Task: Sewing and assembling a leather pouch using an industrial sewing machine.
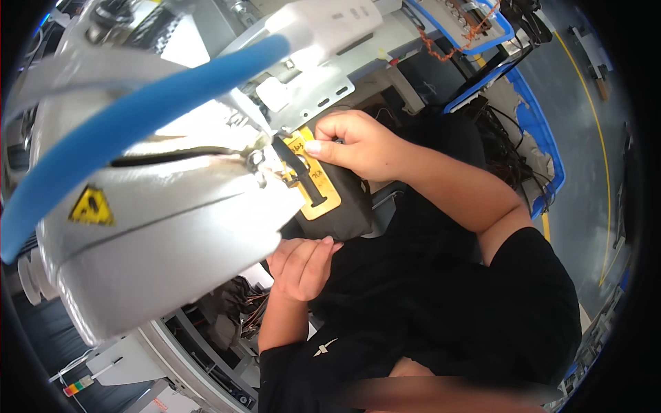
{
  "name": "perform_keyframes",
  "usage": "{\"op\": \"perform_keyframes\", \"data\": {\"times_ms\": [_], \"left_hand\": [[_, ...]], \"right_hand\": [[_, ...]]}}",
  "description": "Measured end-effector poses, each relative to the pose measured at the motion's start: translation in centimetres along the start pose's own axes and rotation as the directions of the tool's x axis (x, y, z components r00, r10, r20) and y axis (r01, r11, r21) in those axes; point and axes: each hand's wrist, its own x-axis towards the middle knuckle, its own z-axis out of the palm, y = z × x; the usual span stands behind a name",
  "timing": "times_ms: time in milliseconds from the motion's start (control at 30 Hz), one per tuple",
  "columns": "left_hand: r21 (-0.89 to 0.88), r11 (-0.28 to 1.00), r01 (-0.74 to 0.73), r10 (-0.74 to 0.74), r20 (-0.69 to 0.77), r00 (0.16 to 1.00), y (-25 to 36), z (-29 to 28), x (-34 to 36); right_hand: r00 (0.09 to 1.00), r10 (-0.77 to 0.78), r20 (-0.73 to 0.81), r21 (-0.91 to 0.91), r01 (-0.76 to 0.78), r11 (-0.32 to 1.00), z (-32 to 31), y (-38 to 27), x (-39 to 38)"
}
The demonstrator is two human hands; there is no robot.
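Observation:
A black fabric piece (348,206), shaped like a soft pouch, sits by the tip of a silver-white machine head (179,241) that looks like an industrial sewing machine. On top of it lies a yellow plate (328,196) with handwritten marks and a slot. A black strap (292,160) runs along that slot, close to the machine's metal foot. My right hand (361,146) pinches the plate's far edge, thumb on top and fingers curled. Down at the near edge of the black fabric, my left hand (301,265) is closed with its fingertips on the cloth. The machine head hides the needle area in part.
A thick blue tube (158,103) arches across the upper left. Beyond my right arm stands a blue-rimmed bin (551,151) with dark strap-like pieces. Another blue tray (499,34) is at the top right. A metal bracket (323,100) is beside the right hand.

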Motion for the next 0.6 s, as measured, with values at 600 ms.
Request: {"op": "perform_keyframes", "data": {"times_ms": [600], "left_hand": [[-0.052, 0.996, 0.077, -0.064, 0.215, 0.975, -0.1, -1.3, 1.3]], "right_hand": [[0.986, 0.007, 0.169, -0.168, 0.021, 0.986, -0.1, -3.3, -7.7]]}}
